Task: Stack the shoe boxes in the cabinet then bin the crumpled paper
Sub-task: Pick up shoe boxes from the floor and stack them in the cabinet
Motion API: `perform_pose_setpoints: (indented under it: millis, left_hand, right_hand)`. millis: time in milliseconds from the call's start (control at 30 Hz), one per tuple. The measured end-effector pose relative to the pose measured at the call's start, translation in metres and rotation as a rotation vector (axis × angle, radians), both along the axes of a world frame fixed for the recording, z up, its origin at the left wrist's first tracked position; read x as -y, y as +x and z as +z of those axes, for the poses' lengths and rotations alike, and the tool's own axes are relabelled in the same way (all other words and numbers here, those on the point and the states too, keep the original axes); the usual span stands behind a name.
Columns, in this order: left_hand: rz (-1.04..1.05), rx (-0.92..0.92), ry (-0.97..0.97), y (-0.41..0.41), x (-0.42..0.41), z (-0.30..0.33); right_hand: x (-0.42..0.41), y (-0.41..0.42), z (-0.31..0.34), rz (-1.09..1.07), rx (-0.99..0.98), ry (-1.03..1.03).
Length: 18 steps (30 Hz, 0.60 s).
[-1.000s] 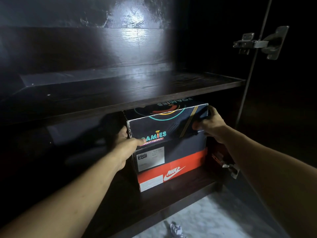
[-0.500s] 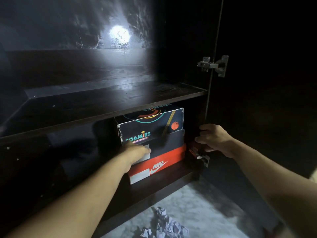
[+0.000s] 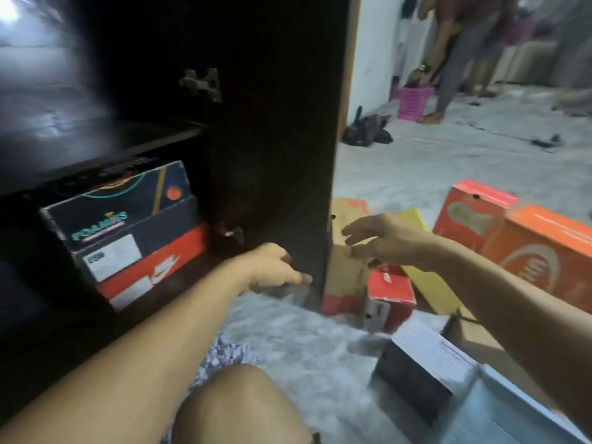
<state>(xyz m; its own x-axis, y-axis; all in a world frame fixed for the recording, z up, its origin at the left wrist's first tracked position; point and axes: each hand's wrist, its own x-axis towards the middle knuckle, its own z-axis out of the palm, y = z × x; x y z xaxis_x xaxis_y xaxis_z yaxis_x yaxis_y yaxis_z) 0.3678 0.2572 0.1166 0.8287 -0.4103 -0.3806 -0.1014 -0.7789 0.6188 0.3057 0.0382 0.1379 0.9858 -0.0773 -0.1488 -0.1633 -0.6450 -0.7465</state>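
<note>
Now, from my head camera, two shoe boxes sit stacked in the cabinet (image 3: 272, 91) under its shelf: the dark box (image 3: 118, 203) on top of the red box (image 3: 153, 267). My left hand (image 3: 272, 267) reaches low by the open door's bottom edge, fingers loose, holding nothing. My right hand (image 3: 378, 238) hovers apart from it, fingers spread and empty, above more boxes on the floor (image 3: 304, 347): a small red one (image 3: 389, 293), two orange ones (image 3: 544, 248) and a dark one (image 3: 419, 366). Some crumpled paper (image 3: 224, 357) lies by my knee.
</note>
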Motion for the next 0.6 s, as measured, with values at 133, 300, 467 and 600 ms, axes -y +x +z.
perform_pose_setpoints:
  millis: [133, 300, 467, 600]
  left_hand:
    - [-0.157, -0.049, -0.030, -0.037, 0.061, -0.012]
    - [-0.278, -0.137, 0.001, -0.086, 0.126, -0.031]
    - [-0.244, -0.229, 0.019, -0.131, 0.168, -0.073]
    - [0.031, -0.400, -0.152, -0.167, 0.183, -0.110]
  right_hand:
    - [0.050, -0.073, -0.008, -0.057, -0.081, -0.112]
    - [0.098, -0.155, -0.034, -0.185, -0.174, -0.185]
    - [0.123, -0.212, -0.071, -0.293, -0.371, -0.330]
    - [0.143, -0.233, -0.094, -0.305, -0.476, -0.287]
